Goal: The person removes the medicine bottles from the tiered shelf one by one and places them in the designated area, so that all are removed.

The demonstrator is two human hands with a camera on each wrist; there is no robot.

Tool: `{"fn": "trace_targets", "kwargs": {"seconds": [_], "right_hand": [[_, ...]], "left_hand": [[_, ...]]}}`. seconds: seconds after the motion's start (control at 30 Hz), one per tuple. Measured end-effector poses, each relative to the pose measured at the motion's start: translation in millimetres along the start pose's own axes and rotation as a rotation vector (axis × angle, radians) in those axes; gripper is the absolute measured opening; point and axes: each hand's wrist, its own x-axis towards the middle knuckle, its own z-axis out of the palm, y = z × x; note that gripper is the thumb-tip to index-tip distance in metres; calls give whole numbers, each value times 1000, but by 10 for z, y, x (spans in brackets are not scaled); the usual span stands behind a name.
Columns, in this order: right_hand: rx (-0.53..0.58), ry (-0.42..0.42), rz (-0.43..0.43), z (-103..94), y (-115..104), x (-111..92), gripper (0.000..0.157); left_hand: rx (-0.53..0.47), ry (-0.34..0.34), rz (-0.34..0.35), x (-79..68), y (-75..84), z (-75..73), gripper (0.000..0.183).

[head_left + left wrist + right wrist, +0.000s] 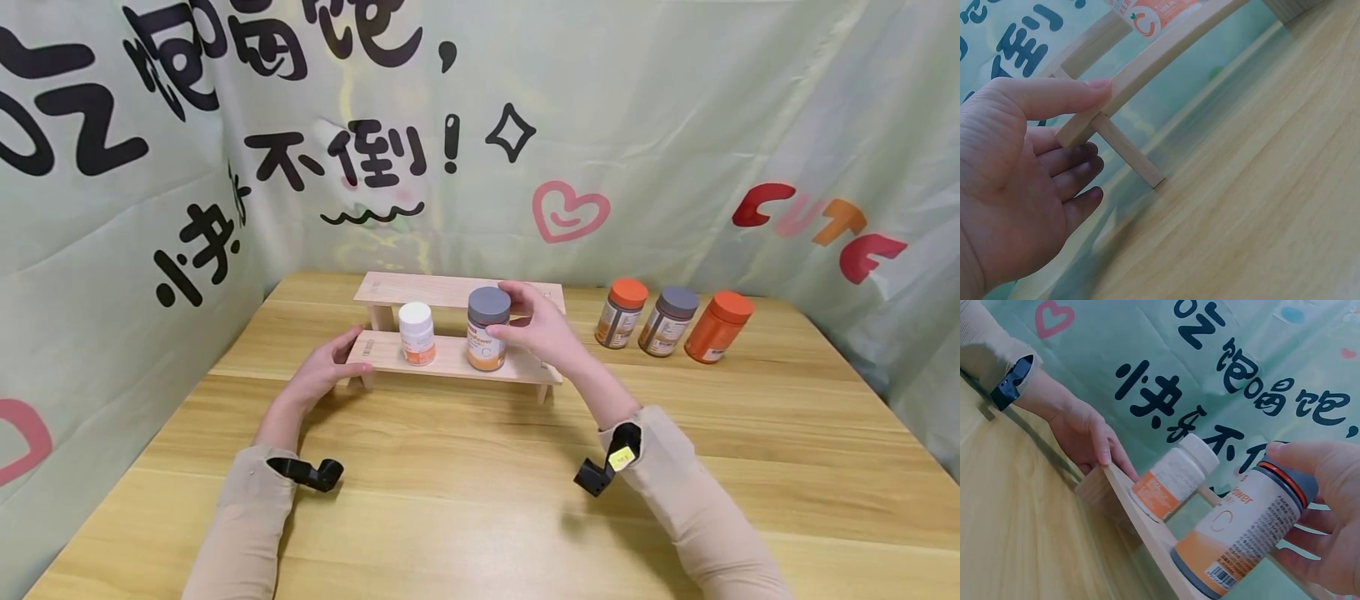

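A two-step wooden rack (450, 353) stands at the table's far side. My left hand (321, 368) pinches the left end of its lower step; the left wrist view shows the thumb (1069, 99) against the board and the other fingers curled below. On that step a small white-capped bottle (417, 335) stands upright, white with an orange band. To its right stands a larger grey-lidded bottle (486, 342) with a white and orange label. Around this bottle's right side my right hand (546, 335) holds it near the lid, with its base at the step's surface (1159, 534).
Three more bottles stand on the table right of the rack: an orange-lidded one (621, 313), a grey-lidded one (669, 322) and an all-orange one (718, 327). Behind the wooden table (450, 500) hangs a printed pale green cloth (660, 142), which also runs along the sides.
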Motion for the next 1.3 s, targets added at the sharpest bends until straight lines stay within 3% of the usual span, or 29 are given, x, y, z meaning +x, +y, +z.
{"fn": "trace_targets", "kwargs": {"seconds": [0.3, 0.67, 0.83, 1.1, 1.3], "right_hand": [[-23, 31, 33, 73, 20, 45, 66], [-117, 58, 29, 1, 13, -32, 59], [-101, 64, 16, -109, 56, -62, 56], [-85, 73, 64, -333, 47, -153, 56], [-119, 111, 70, -513, 67, -248, 54]], "left_hand": [[2, -3, 2, -6, -2, -4, 84], [-6, -5, -5, -1, -10, 2, 84], [15, -5, -11, -4, 1, 0, 84], [8, -8, -9, -14, 17, 1, 83], [10, -8, -12, -20, 25, 3, 83]]}}
